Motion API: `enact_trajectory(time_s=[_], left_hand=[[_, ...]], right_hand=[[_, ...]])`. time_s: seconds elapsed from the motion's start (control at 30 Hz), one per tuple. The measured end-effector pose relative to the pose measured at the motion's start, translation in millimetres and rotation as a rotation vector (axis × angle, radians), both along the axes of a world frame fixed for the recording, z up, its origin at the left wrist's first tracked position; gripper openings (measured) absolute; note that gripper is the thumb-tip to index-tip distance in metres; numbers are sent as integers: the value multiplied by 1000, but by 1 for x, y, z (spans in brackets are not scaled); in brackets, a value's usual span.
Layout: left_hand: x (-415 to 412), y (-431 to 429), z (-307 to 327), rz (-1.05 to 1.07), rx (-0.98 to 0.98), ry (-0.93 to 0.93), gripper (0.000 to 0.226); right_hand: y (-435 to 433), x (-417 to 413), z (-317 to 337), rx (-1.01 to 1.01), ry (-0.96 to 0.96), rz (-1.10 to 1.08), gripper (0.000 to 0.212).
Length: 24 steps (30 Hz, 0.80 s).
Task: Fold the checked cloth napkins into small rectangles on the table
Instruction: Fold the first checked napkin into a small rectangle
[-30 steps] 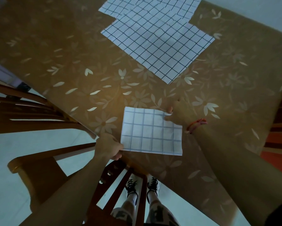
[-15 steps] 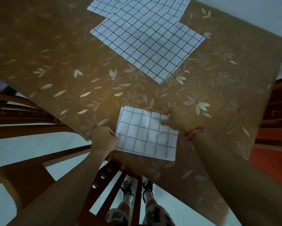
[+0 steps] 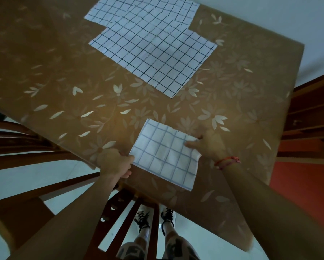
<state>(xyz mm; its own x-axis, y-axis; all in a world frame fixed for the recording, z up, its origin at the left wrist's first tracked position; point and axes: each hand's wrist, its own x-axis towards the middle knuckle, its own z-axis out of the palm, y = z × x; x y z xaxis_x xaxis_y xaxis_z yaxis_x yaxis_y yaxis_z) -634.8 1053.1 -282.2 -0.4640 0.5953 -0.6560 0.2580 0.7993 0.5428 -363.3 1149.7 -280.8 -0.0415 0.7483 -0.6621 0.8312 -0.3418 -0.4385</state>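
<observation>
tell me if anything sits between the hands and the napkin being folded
Nothing visible does. The left hand already grips the folded napkin at its near-left edge, and the right hand presses its right edge. The table around it is bare.

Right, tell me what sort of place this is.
Probably a home dining room: a table under a floral brown cover, wooden chairs drawn up to it, and a pale tiled floor.
</observation>
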Motion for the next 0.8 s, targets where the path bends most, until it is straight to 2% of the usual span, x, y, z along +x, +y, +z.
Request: enact_trajectory(time_s=[0.07,0.2,0.3,0.43,0.5,0.63,0.67,0.73,0.8], left_hand=[[4,-1,1,13,11,-15,19],[5,-1,-3,79,56,4,20],[7,-2,-5,125,75,9,19],[9,0,-8,124,47,3,15],[10,2,-8,79,43,60,10],[5,10,-11,20,134,133,8],[2,15,-13,8,149,130,11],[1,29,-15,7,176,98,12],[8,48,-7,0,231,79,4]], right_hand=[[-3,-1,-3,35,29,-10,48],[-11,-1,0,79,8,-8,33],[-12,-2,-4,96,0,16,40],[-8,-1,-7,142,43,5,22],[-3,-2,-5,131,37,8,17],[0,3,-7,61,32,31,35],[0,5,-5,40,52,19,36],[-4,14,-5,13,103,-2,24],[-11,23,-7,16,124,-22,34]])
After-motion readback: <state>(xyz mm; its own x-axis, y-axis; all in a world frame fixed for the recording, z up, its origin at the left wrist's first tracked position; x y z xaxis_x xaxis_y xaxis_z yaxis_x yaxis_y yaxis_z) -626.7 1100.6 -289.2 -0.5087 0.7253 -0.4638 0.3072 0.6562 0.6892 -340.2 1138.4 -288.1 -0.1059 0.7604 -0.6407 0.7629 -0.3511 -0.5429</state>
